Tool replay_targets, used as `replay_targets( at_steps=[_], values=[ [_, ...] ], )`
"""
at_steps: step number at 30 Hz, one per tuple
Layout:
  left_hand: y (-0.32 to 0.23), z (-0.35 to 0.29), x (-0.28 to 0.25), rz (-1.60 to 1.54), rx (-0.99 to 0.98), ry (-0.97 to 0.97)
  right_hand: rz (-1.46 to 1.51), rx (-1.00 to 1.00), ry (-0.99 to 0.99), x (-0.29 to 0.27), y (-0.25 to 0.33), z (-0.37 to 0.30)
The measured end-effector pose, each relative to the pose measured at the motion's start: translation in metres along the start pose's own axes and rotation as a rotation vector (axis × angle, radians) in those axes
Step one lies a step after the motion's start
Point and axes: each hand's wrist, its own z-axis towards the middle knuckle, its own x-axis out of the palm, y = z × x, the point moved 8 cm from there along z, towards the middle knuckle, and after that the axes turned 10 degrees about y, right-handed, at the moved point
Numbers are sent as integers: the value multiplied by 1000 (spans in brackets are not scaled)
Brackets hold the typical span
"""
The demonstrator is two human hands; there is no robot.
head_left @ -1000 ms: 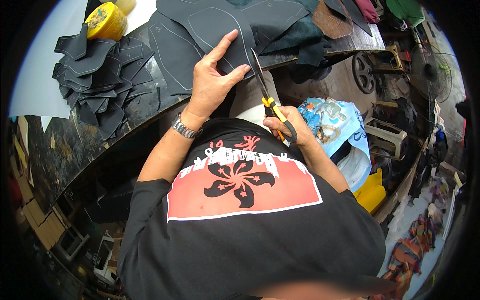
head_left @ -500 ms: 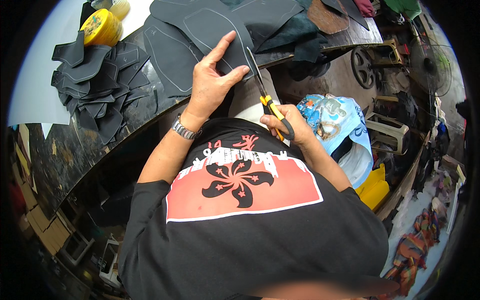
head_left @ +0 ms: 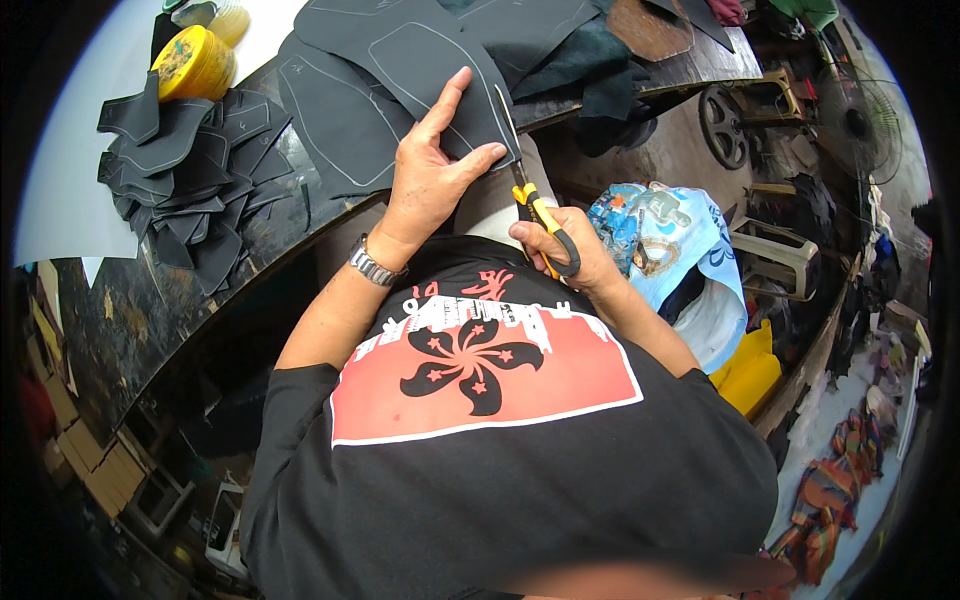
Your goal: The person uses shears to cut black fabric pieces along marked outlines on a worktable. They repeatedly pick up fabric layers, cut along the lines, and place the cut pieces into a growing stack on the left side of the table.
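Observation:
A black sheet (head_left: 435,70) with pale drawn outlines hangs over the table's near edge. My left hand (head_left: 428,178) holds its near end. The index finger stretches across the top and the thumb lies close to the right edge; the other fingers are hidden. My right hand (head_left: 572,247) grips the yellow-and-black handles of a pair of scissors (head_left: 537,207). Their blades point away from me along the sheet's right edge, beside my left thumb. More dark marked sheets (head_left: 325,120) lie under and behind this one.
Cut black pieces (head_left: 185,165) are heaped at the left of the worn dark table (head_left: 110,320), near a yellow round tub (head_left: 195,65). A light-blue printed bag (head_left: 690,260) stands by my right arm. Farther right are a stool (head_left: 775,255) and a fan (head_left: 855,125).
The scissors have shifted slightly along the sheet's right edge, and my right hand has moved a little with them. My left hand keeps its place on the sheet. The view has tilted slightly.

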Motion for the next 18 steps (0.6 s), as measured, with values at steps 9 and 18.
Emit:
replay_targets(
  at_steps=[9, 18],
  values=[
    [3, 19, -28, -142, -16, -40, -6, 74, -13, -7, -3, 0],
    [-6, 2, -18, 107, 63, -74, 57, 23, -16, -7, 2, 5]
  ],
)
